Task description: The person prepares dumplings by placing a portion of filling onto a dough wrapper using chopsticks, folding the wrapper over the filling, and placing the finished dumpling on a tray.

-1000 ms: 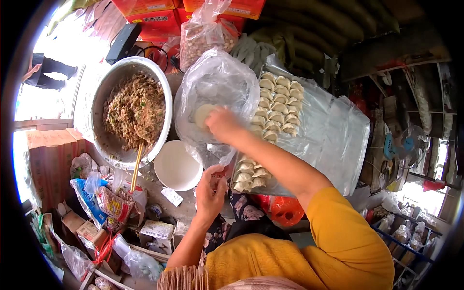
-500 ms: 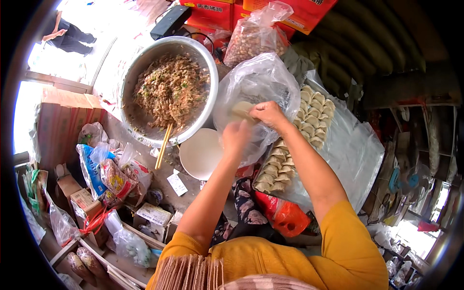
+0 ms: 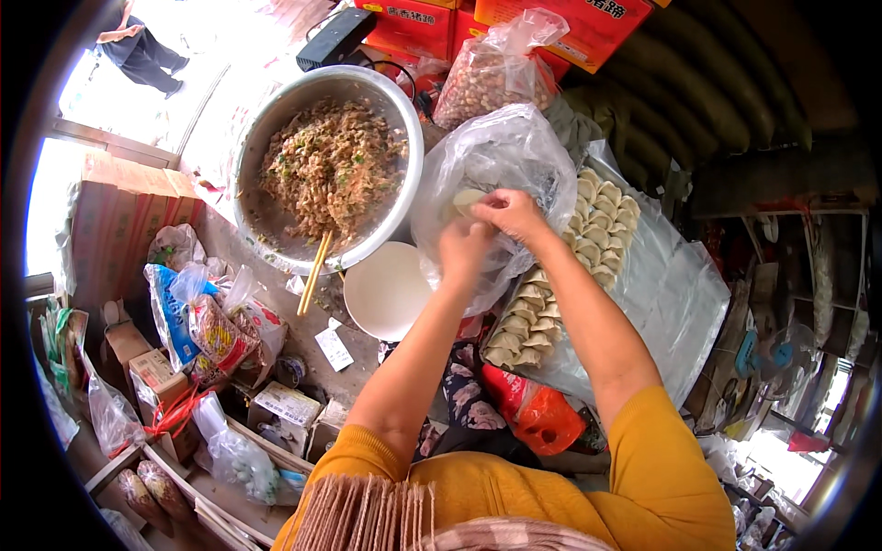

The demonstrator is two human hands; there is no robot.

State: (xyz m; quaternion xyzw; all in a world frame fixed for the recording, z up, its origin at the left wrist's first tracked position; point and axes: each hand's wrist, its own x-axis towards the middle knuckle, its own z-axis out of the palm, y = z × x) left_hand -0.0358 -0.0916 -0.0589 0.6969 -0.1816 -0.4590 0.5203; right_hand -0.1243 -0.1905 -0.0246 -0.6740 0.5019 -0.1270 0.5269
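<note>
"Taking the hands as the middle of the dial, what lies furthest left?"

"Brown cartons (image 3: 129, 220) at nine o'clock. Then chopsticks (image 3: 315, 274), between eight and nine, leaning over the rim of a metal bowl (image 3: 411, 188). That bowl sits at ten and holds a heap of chopped filling (image 3: 331, 170)."

"And nearer in?"

"A paper slip (image 3: 333, 349) and a white bowl (image 3: 384, 289), both at eight, the bowl closer."

"What about the left hand (image 3: 462, 248)?"

"It's blurred, just below the dough round (image 3: 467, 198). I can't tell whether its fingers grip anything."

"Where exactly is that round?"

"At twelve from the left hand, ten from the right hand (image 3: 514, 219), showing against a clear bag (image 3: 439, 174). The right hand's fingers are pinched narrow at its edge."

"And on the right?"

"A bag of nuts (image 3: 491, 92) at twelve, then folded dumplings (image 3: 602, 218) in rows from three to five, along the near side of a metal tray (image 3: 666, 285) at four."
</note>
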